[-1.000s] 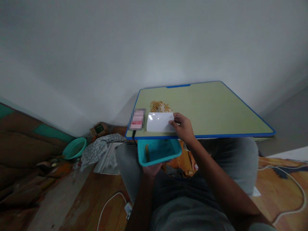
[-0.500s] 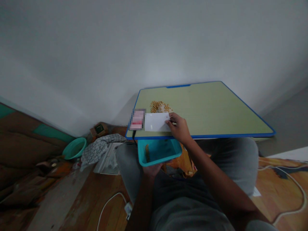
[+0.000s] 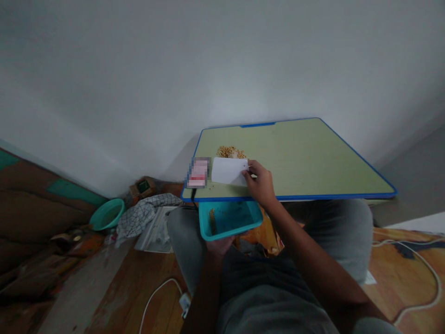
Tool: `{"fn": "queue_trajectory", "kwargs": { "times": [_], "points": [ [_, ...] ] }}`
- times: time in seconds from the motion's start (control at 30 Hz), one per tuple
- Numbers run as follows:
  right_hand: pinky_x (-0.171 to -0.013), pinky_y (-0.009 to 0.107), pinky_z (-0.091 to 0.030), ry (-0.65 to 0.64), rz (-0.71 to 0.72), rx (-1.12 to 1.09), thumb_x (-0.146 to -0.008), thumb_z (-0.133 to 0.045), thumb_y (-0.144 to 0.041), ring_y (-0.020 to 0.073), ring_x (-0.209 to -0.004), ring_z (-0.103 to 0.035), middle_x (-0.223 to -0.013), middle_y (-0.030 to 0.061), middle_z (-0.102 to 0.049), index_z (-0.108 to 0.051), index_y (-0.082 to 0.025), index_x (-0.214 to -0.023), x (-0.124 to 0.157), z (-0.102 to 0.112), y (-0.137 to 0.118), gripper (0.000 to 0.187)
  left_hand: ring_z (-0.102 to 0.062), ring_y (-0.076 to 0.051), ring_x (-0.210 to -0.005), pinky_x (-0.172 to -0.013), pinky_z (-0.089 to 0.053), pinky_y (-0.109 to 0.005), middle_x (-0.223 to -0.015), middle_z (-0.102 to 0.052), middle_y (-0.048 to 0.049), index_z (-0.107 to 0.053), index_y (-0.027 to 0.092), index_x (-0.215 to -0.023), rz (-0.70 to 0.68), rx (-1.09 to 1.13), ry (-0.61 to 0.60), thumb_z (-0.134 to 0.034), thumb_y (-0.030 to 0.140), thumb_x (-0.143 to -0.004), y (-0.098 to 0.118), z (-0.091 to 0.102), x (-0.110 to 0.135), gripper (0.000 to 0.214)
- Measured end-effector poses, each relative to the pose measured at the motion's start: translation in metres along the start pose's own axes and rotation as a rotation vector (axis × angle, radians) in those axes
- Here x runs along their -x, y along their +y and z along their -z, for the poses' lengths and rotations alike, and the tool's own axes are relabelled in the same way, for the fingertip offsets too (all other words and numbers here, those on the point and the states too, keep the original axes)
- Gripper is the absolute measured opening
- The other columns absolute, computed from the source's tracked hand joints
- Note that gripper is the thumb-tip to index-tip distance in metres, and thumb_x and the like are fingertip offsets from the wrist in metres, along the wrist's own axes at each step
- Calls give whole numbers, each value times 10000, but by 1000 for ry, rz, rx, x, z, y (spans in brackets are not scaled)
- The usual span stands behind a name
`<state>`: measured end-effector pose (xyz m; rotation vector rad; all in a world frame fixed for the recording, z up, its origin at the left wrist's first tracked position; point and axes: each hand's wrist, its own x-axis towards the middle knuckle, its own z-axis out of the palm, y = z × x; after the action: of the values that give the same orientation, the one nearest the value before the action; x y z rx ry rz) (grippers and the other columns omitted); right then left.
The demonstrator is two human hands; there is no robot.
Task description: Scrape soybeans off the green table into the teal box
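My right hand (image 3: 260,182) pinches the right end of a white card (image 3: 227,171) between thumb and fingers. The card is over the green table (image 3: 313,157), just in front of a pile of yellow beans or kernels (image 3: 227,151) with some whitish matter among them. A few loose bits lie near the card's front left. From below, my left hand (image 3: 220,245) holds a teal plastic tub (image 3: 231,230) against the table's front edge. A strip of the same yellow grains (image 3: 212,221) lies inside at its left. The tub hides most of my left fingers.
A phone-like object with a blurred screen (image 3: 198,173) lies at the table's left, a dark cord hanging from it. On the floor to the left are a green basin (image 3: 108,214), a checked cloth (image 3: 148,215) and a small box (image 3: 143,186). White cables (image 3: 158,292) run across the floor.
My right hand has moved the white card slightly away from me and to the right, up to the pile. A few loose bits now show in front of it. The tub stays put.
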<state>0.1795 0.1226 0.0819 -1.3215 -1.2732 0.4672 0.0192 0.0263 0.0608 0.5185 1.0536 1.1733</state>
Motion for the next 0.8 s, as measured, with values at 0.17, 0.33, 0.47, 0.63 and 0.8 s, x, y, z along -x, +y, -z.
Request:
{"fn": "queue_trajectory", "kwargs": {
  "times": [0.17,0.33,0.47,0.63,0.8],
  "points": [
    [-690,317,-594,-38,-7,-7,-894,-638,-324,239,-825,-737,-875,76,-762,-687,-223,-1108,2,-3,0,242,-587,-529,-1451,-996,-611,-658,-1518,-716,-193,-696,240,-1340,145,117,106,-337,724,-1027,7,-9,-4,679],
    [-695,308,-591,-84,-22,-43,-893,-631,-305,232,-833,-746,-892,66,-774,-692,-227,-1104,3,-4,-1,233,-563,-523,-1481,-1044,-590,-700,-1495,-734,-177,-711,256,-1335,135,88,61,-376,768,-997,3,-2,-8,699],
    [-701,301,-582,-109,-27,-34,-892,-645,-314,230,-849,-744,-881,58,-773,-689,-220,-1100,4,-4,-1,232,-604,-507,-1443,-1031,-590,-757,-1462,-759,-144,-726,318,-1328,97,75,50,-390,820,-969,-4,4,-11,702],
    [-686,286,-566,-142,-39,-74,-882,-639,-310,227,-866,-748,-888,62,-777,-686,-215,-1078,5,-3,-5,223,-606,-515,-1438,-1034,-591,-759,-1438,-771,-156,-743,286,-1270,111,120,57,-394,823,-967,-6,4,-14,709],
    [-686,278,-560,-208,-61,-157,-857,-666,-318,214,-857,-735,-905,53,-791,-705,-217,-1052,7,0,-4,223,-563,-509,-1484,-1028,-605,-751,-1469,-752,-147,-703,294,-1328,106,91,50,-399,839,-955,0,1,-11,727]
  ]
}}
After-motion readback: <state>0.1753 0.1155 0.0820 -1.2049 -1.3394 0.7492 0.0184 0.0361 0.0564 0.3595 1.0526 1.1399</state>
